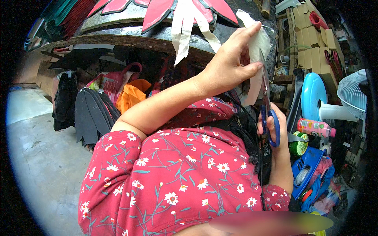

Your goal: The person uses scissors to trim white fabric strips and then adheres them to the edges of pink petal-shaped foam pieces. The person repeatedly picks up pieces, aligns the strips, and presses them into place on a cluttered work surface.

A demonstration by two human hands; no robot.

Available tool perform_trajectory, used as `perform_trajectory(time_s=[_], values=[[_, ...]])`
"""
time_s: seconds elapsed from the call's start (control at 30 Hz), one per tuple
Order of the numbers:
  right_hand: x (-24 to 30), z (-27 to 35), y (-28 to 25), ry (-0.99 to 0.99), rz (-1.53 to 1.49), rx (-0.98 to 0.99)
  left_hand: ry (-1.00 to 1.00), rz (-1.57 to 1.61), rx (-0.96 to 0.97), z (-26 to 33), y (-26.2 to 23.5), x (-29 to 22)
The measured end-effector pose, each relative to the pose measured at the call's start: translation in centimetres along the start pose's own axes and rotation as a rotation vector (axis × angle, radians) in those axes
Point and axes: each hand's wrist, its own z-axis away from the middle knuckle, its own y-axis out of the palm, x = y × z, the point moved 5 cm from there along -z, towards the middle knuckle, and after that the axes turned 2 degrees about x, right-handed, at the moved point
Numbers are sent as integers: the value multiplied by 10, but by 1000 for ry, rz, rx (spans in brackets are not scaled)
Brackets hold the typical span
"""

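Cluttered workshop all round: bare concrete floor (43, 157) on one side, stacked cardboard boxes (311, 43) and a white fan (352, 96) on the other. At the centre of it, the left hand (230, 63) has thumb and fingers closed in a pinch on a strip of whitish, slightly translucent material (258, 51), holding it up at about head height in front of a dark curved panel (130, 37) trimmed with red petal shapes (157, 11). The right hand (275, 126) has its fingers curled through the blue loops of a pair of scissors (267, 98), blades pointing up along the strip's edge (whether they are parted I cannot tell). To my eye the cut wants the strip kept taut and the pinch kept just clear of the blades. The strip looks thin, limp and crinkled, with ragged edges, its lower part hanging between the two hands. Outward, a pink bottle (315, 128) and a blue tray (307, 169) lie near the right elbow.
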Motion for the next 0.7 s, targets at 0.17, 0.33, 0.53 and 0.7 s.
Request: perform_trajectory(time_s=[0.17,0.33,0.53,0.7], values=[[-1,2,1,38,-8,18,-118,210,-21,2,2,5],[-4,0,-2,55,73,12,-159,222,-110,0,-7,12],[-1,-15,-1,-14,48,-4,-40,37,-75,-2,-2,10],[3,-16,-4,-5,-12,41,-36,96,-62,-3,-4,11]])
